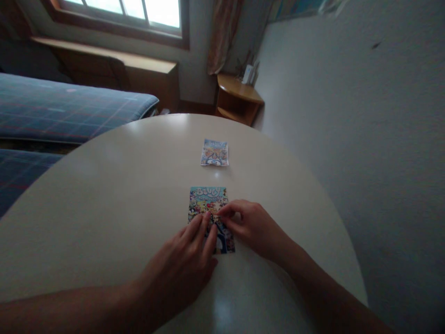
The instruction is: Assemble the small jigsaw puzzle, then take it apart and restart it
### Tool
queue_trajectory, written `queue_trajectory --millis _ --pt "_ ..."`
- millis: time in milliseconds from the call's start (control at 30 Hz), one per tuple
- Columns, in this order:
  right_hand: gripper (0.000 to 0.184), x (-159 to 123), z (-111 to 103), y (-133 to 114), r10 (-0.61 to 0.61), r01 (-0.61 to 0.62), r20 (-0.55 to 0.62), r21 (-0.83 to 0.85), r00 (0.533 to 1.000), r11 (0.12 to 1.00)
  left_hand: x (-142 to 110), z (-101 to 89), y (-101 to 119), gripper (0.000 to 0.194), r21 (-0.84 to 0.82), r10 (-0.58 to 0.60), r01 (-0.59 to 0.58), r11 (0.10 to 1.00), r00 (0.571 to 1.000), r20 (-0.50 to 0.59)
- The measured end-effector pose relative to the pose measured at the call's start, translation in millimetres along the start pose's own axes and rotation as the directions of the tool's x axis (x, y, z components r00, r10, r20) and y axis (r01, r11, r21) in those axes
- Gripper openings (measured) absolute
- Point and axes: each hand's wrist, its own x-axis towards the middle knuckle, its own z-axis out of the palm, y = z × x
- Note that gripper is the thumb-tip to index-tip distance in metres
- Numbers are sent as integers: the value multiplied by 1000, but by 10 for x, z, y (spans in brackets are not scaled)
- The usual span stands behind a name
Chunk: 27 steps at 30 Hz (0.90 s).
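On the white round table (pixel 114 199) lies a colourful rectangular picture (pixel 207 194) with "Bluey" lettering along its top and busy cartoon figures below; I cannot tell whether it is a jigsaw puzzle or a printed card. My left hand (pixel 186 260) rests over its lower left part, fingers stretched out and touching the surface. At its right side my right hand (pixel 255 227) has thumb and forefinger pinched close to the left fingertips. Anything between those fingers is too small to make out. Farther back lies a smaller creased sheet (pixel 214 153) with a similar picture.
A plaid mattress (pixel 76 104) is beyond the table on the left. A wooden desk (pixel 146 62) runs beneath the window (pixel 135 11). In the far corner stands a small wooden shelf (pixel 239 88) beside a curtain (pixel 224 35). The white wall (pixel 347 116) borders the right side.
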Motion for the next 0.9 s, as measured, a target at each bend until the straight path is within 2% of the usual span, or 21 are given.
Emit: queue_trajectory --millis 100,300,600,900 --pt "11 -8 -50 25 27 -26 -20 35 999 999 5 -19 1 45 -14 4 -4 1000 1000 1" --pt "15 2 -178 208 50 -49 -123 11 991 999 23 -34 -11 40 -58 21 -16 998 997 74" --pt "15 149 16 248 -41 26 -203 -79 978 997 -2 -29 -11 44 -41 10 -8 999 998 60" --pt "15 200 89 218 -36 18 -206 -87 978 996 1 1 -24 46 -77 2 5 997 996 86"
